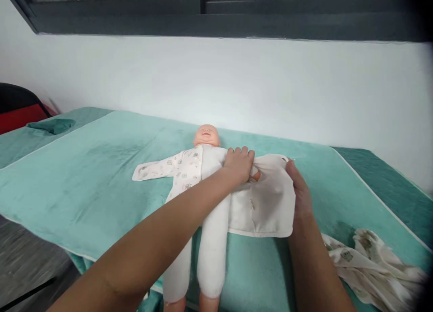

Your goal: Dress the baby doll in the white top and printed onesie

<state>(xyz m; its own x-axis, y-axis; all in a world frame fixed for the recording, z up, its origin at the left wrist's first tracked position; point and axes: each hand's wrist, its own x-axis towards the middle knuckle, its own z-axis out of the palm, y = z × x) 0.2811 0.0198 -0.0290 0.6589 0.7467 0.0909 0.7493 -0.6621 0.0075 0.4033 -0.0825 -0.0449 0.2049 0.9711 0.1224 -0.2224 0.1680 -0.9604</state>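
We pinch the edge of a white, animal-printed cloth shirt in our right hand — its flap opened beside a bald baby doll with a white body, face-up on velvety teal fabric. Our left hand curls at the doll's side — whether gripping, we cannot tell.

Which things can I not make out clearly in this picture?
In the head view:
Leg ends of the baby doll: cut off by the bottom edge.
Left hand: its back hides the grip.
Right hand: jacket hides some fingers.
Printed cloth: right end lost in darkness.
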